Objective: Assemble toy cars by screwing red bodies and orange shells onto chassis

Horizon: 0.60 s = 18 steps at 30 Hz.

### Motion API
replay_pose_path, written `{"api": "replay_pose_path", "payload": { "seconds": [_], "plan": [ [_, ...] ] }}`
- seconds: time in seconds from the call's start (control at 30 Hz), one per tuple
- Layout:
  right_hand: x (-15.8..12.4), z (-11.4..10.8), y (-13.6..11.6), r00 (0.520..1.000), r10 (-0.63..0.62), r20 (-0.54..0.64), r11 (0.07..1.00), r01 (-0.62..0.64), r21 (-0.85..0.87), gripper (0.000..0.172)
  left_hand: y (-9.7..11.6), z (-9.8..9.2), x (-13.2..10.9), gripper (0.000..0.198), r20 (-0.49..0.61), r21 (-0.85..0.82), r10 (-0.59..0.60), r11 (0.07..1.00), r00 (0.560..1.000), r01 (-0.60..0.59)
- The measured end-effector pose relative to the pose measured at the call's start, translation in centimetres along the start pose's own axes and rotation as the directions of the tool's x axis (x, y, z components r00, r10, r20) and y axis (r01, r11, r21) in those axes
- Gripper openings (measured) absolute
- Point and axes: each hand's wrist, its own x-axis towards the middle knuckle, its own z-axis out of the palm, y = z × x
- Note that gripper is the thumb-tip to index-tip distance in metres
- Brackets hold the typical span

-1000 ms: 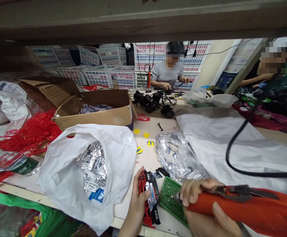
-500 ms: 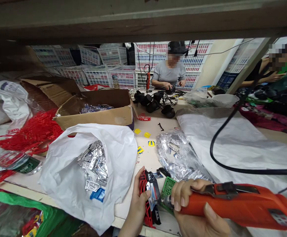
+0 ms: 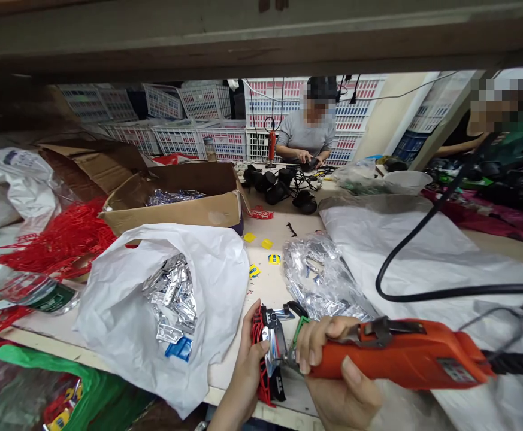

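My left hand (image 3: 245, 365) holds an upright bundle of red and black plastic moulded parts (image 3: 265, 353) with a silver foil piece (image 3: 272, 353) against it. My right hand (image 3: 337, 374) grips an orange electric hand tool (image 3: 400, 353) with a black cord (image 3: 441, 291). The tool's metal tip is at the bundle and seems to touch it. A green plastic mesh piece (image 3: 301, 329) lies mostly hidden behind my right hand. Close to both hands lies a heap of silver foil strips (image 3: 319, 278).
A white plastic bag (image 3: 117, 305) of silver foil pieces lies left of my hands, beside a cardboard box (image 3: 175, 218) and red plastic runners (image 3: 59, 245). Yellow tags lie on the table. One person works across the table before stacked crates; another sits right.
The orange tool has moved left, bringing its tip from the green mesh to the held bundle. My right hand now covers more of the mesh. The cord has shifted.
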Motion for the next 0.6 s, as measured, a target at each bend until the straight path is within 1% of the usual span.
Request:
{"api": "replay_pose_path", "payload": {
  "seconds": [0.1,0.17,0.23,0.27,0.3,0.33,0.4,0.43,0.5,0.53,0.57,0.6],
  "plan": [
    [0.4,-0.3,-0.3,0.999,0.047,0.025,0.998,-0.046,-0.049,0.024,-0.4,-0.2,0.3,0.074,0.001,-0.007,0.0,1.0,1.0,0.0],
    [0.6,-1.2,-0.5,0.998,0.056,-0.009,0.988,-0.056,-0.141,0.025,-0.4,-0.1,0.5,0.075,-0.005,-0.035,-0.009,0.999,1.0,0.009],
    [0.7,-2.5,-0.8,0.999,0.022,-0.025,0.945,-0.029,-0.327,0.025,-0.1,0.1,0.5,0.078,-0.031,-0.083,-0.036,0.996,0.999,0.033],
    [0.7,-3.2,-1.0,1.0,-0.011,-0.01,0.889,0.005,-0.457,0.027,0.1,0.2,0.4,0.08,-0.054,-0.115,-0.058,0.992,0.997,0.052],
    [0.6,-4.0,-1.3,0.998,-0.052,0.025,0.802,0.056,-0.595,0.031,0.2,0.3,0.4,0.084,-0.078,-0.146,-0.083,0.987,0.993,0.071],
    [0.5,-4.8,-1.8,0.993,-0.093,0.075,0.684,0.118,-0.72,0.037,0.4,0.4,0.4,0.087,-0.099,-0.169,-0.11,0.981,0.989,0.092],
    [-0.1,-6.7,-3.0,0.97,-0.193,0.15,0.415,0.22,-0.883,0.044,0.4,0.2,0.4,0.091,-0.122,-0.171,-0.149,0.977,0.981,0.127],
    [-0.6,-7.8,-3.8,0.953,-0.247,0.176,0.298,0.247,-0.922,0.045,0.4,0.1,0.5,0.089,-0.133,-0.151,-0.162,0.978,0.978,0.142],
    [-2.2,-10.6,-5.9,0.896,-0.393,0.208,0.129,0.278,-0.952,0.035,0.1,-0.4,0.8,0.078,-0.161,-0.096,-0.171,0.983,0.972,0.157],
    [-3.2,-12.1,-7.1,0.859,-0.47,0.204,0.078,0.27,-0.96,0.028,-0.1,-0.5,0.9,0.073,-0.171,-0.07,-0.173,0.984,0.97,0.164],
    [-4.4,-13.8,-8.5,0.797,-0.567,0.207,0.011,0.259,-0.966,0.023,-0.3,-0.7,1.0,0.07,-0.176,-0.046,-0.177,0.984,0.968,0.171],
    [-5.6,-15.3,-9.9,0.818,-0.528,0.227,-0.058,0.232,-0.971,0.025,-0.4,-0.8,1.1,0.069,-0.175,-0.028,-0.182,0.983,0.968,0.18]
  ]
}}
